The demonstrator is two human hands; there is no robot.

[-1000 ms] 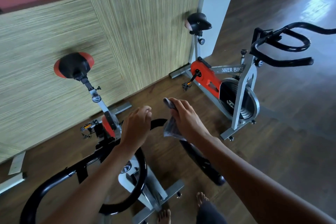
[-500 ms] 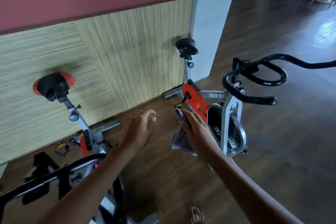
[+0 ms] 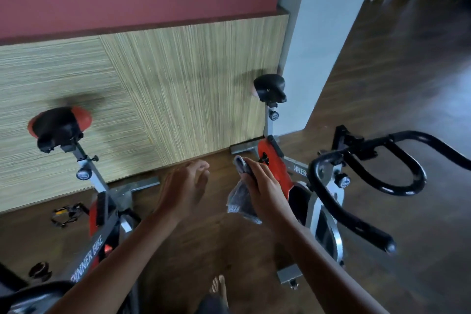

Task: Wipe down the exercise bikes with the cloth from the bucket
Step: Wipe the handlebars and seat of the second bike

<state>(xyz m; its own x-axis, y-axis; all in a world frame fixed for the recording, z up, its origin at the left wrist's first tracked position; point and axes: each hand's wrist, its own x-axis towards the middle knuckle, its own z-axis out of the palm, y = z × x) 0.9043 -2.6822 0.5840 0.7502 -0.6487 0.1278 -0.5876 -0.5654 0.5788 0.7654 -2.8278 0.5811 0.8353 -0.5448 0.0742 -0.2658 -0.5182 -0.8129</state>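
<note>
Our right hand (image 3: 265, 187) gripping the grey cloth (image 3: 240, 202) in mid-air, our left hand (image 3: 183, 186) loose and empty beside it, both between the left bike (image 3: 89, 260) and the right bike (image 3: 280, 173)

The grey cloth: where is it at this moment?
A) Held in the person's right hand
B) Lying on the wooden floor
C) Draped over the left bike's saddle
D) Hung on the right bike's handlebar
A: the right hand grips the grey cloth, which hangs below its fingers in the air, while the left hand beside it holds nothing.
</note>
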